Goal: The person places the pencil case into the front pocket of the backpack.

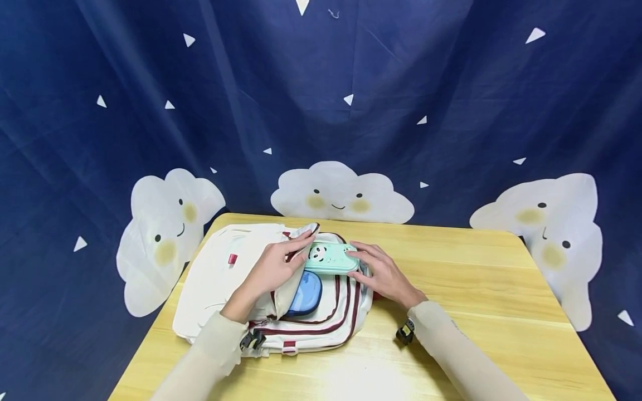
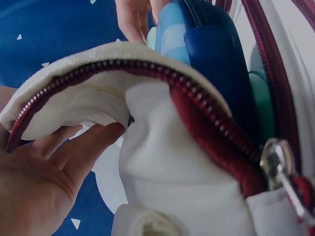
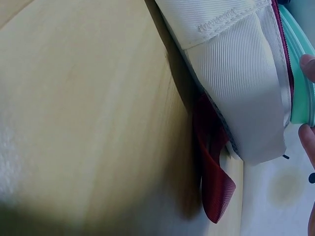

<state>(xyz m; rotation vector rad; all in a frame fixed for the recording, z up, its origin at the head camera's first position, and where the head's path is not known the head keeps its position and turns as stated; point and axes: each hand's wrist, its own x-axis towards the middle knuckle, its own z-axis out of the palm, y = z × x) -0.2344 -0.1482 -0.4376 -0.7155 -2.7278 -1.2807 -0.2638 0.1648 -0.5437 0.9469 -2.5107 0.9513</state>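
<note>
A white backpack (image 1: 208, 284) with dark red zippers lies on the table, its front pocket unzipped. My left hand (image 1: 273, 267) grips the pocket's flap (image 2: 162, 142) and holds it folded back, fingers behind the cloth in the left wrist view. Between thumb and fingers, my right hand (image 1: 385, 274) holds the right end of a mint green pencil case (image 1: 331, 260) with a panda on it. The pencil case lies over the pocket opening, its left end beside the flap. Below it, a blue zippered case (image 1: 307, 294) sits partly in the pocket, its left part hidden by the flap.
The wooden table (image 1: 481, 301) extends to the right of the backpack. A dark red strap loop (image 3: 211, 172) sticks out from the bag's side onto the table. Behind the table hangs a dark blue curtain (image 1: 441, 72) with white clouds and triangles.
</note>
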